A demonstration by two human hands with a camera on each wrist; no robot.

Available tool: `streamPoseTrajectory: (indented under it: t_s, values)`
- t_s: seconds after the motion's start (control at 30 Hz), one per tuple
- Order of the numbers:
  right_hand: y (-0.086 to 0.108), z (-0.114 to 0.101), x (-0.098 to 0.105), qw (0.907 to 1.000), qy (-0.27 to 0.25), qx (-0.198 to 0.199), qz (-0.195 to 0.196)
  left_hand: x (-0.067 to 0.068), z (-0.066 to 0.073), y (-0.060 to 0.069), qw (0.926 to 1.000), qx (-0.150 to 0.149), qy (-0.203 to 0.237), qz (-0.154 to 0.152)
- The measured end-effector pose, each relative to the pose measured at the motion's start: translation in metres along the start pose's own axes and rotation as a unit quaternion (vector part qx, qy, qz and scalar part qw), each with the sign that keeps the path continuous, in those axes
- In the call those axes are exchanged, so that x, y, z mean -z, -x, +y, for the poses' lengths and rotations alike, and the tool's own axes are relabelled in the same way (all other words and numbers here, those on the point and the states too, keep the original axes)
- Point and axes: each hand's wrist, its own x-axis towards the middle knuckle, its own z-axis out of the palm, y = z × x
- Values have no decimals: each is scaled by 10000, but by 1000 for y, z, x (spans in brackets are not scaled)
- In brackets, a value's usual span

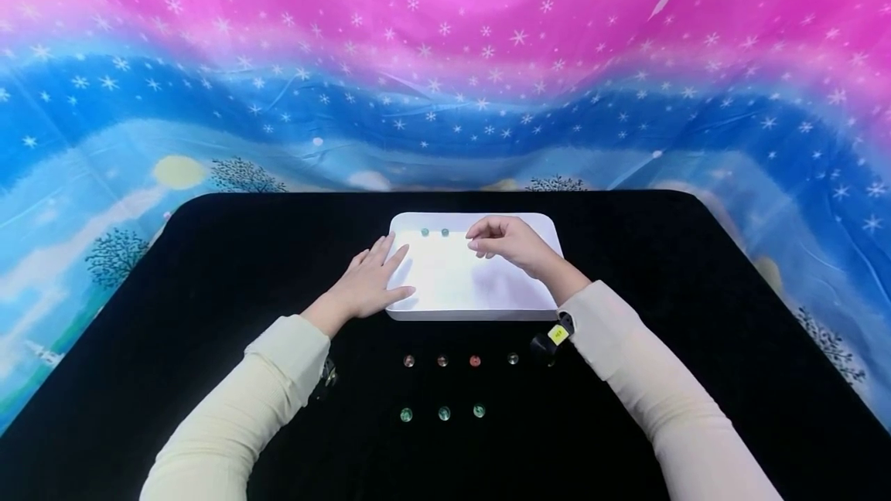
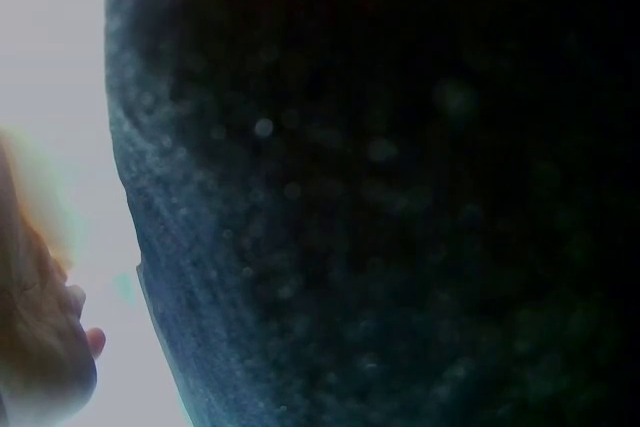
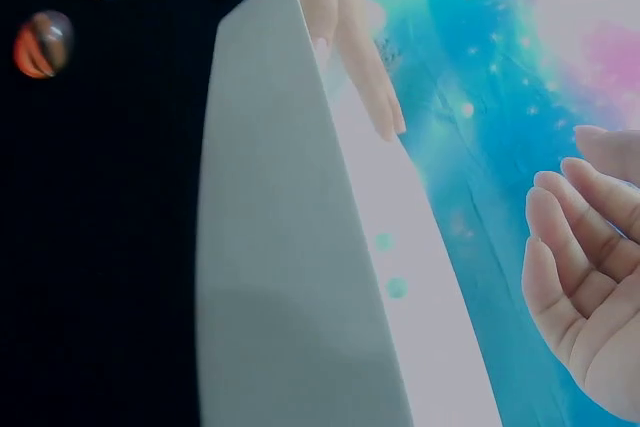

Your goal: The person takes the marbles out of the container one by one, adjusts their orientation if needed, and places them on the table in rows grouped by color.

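In the head view a white rectangular tray [image 1: 445, 315] lies on the black table. My left hand [image 1: 367, 278] rests on its left rim with fingers spread. My right hand [image 1: 513, 244] hovers over the tray's right half, fingers bent loosely; I see nothing held between them. The right wrist view shows that same hand [image 3: 592, 272] with relaxed, half-curled fingers and no object in it. Two green glass marbles, a left one [image 1: 425, 232] and a right one [image 1: 445, 232], sit by the tray's far wall, left of the right hand.
In front of the tray, a row of reddish and clear marbles [image 1: 475, 360] lies on the black cloth [image 1: 278, 424]. Nearer is a row of green marbles [image 1: 444, 413]. A patterned curtain [image 1: 445, 99] hangs behind the table. The left wrist view is mostly dark and blurred.
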Motion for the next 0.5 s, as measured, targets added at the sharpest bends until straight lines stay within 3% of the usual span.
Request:
streamPoseTrajectory:
  t_s: [0.5]
  values:
    - [-34, 2, 9, 9989, 63, -423, 195, 0, -1, -1, 9999, 64, 14, -79]
